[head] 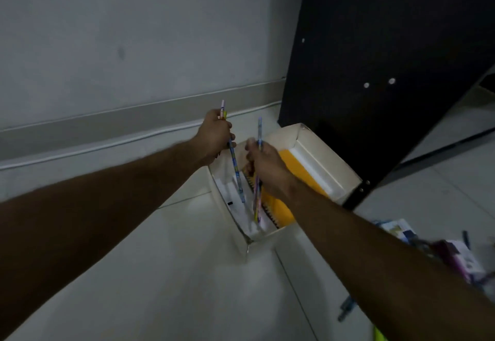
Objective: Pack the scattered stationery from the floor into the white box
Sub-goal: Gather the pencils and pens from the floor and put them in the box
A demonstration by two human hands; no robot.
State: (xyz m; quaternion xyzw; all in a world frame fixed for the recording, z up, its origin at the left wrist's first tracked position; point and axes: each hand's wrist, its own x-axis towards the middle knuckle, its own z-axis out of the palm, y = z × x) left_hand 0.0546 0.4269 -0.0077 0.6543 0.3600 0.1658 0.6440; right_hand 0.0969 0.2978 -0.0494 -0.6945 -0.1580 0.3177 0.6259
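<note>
Both hands hang over the white box (pixel 325 165), the left hand (pixel 215 134) and right hand (pixel 263 165) each gripping thin, light, stiff pencils (pixel 235 169) by the middle, tips pointing down inside.

the box (pixel 325 162) is white with creamy walls, and inside it there is a bright yellow notebook (pixel 288 159) with a black spiral edge and some white paper (pixel 235 201) with a small black mark. the pencil (pixel 235 169) in the left hand (pixel 215 135) is blue with little coloured pictures and a pink top, and the pencil (pixel 257 196) in the right hand (pixel 263 165) is pink and yellow with a blue top. the floor (pixel 174 273) is pale grey-white tiles, the wall (pixel 134 32) is grey, the cabinet (pixel 388 45) is black with tiny white dots, and the stuff on the floor (pixel 450 255) on the right is blue, purple and white.
</note>
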